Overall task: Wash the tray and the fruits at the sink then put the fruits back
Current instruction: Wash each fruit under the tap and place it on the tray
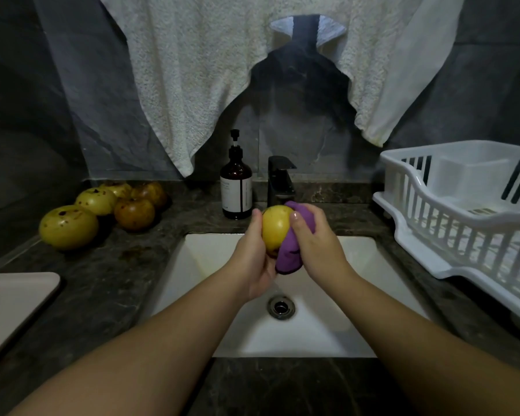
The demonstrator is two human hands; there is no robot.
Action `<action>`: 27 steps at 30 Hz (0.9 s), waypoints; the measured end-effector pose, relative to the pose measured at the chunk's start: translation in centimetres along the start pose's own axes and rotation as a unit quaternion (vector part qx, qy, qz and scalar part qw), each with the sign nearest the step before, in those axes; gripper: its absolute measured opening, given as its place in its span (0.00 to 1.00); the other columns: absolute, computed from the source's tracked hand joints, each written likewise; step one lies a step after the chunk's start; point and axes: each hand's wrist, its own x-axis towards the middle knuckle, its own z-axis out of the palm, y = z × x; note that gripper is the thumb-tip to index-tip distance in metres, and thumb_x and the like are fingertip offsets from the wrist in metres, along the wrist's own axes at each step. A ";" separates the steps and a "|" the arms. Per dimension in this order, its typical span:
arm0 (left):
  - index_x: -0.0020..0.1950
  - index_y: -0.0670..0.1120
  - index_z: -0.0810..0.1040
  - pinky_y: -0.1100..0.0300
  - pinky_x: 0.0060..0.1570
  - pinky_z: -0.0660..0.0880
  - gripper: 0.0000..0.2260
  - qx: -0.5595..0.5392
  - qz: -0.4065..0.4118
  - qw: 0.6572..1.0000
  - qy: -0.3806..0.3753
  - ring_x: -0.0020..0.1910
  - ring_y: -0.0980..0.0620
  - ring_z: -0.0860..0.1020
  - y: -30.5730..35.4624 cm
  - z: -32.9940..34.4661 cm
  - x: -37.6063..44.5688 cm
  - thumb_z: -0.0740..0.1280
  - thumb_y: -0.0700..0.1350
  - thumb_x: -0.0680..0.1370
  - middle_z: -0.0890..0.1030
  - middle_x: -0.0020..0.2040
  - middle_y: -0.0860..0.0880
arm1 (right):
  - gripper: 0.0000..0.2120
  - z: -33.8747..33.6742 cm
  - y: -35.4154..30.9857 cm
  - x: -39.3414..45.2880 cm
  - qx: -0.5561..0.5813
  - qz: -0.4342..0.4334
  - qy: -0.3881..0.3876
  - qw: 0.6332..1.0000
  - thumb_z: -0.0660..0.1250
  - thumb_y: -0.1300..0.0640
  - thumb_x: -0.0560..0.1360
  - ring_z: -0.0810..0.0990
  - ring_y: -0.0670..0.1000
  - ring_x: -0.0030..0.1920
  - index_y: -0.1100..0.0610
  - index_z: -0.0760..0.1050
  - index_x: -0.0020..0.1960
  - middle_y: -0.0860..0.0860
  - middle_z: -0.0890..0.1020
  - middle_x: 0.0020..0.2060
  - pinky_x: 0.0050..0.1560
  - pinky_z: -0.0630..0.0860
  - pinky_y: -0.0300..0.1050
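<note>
Above the white sink (327, 331), my left hand (254, 259) grips a yellow fruit (275, 228) from below and from the left. My right hand (315, 241) holds a purple cloth (291, 256) against the fruit's right side, thumb on the fruit. Several more yellow-green and brownish spotted fruits (69, 225) lie in a group on the dark counter to the left of the sink. A pale tray (9, 301) lies flat at the left edge of the counter.
A dark tap (279, 181) stands behind the sink with a brown pump bottle (236, 187) to its left. A white plastic dish rack (469, 211) fills the counter on the right. A white towel (222, 70) hangs on the wall above.
</note>
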 end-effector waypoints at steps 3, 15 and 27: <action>0.67 0.46 0.78 0.45 0.63 0.81 0.33 0.051 -0.009 0.999 0.006 0.56 0.43 0.86 -0.2 -0.4 0.1 0.61 0.72 0.78 0.87 0.56 0.40 | 0.18 0.5 0.1 -0.4 -0.077 -0.047 -0.002 0.996 0.64 0.45 0.82 0.74 0.40 0.57 0.43 0.71 0.71 0.45 0.72 0.64 0.49 0.70 0.27; 0.65 0.47 0.80 0.49 0.56 0.83 0.28 0.071 0.047 0.996 0.006 0.52 0.45 0.87 0.2 -0.4 0.0 0.67 0.68 0.77 0.88 0.54 0.43 | 0.15 0.4 0.1 0.0 -0.013 -0.011 -0.004 1.000 0.62 0.43 0.83 0.77 0.41 0.57 0.40 0.69 0.69 0.46 0.75 0.62 0.46 0.73 0.31; 0.68 0.47 0.78 0.45 0.64 0.80 0.28 0.115 0.043 0.992 0.003 0.56 0.44 0.86 -0.2 -0.3 0.0 0.66 0.66 0.79 0.87 0.57 0.42 | 0.17 0.1 0.6 0.1 0.004 0.015 -0.012 1.000 0.62 0.44 0.83 0.78 0.42 0.55 0.44 0.70 0.71 0.49 0.78 0.61 0.41 0.73 0.29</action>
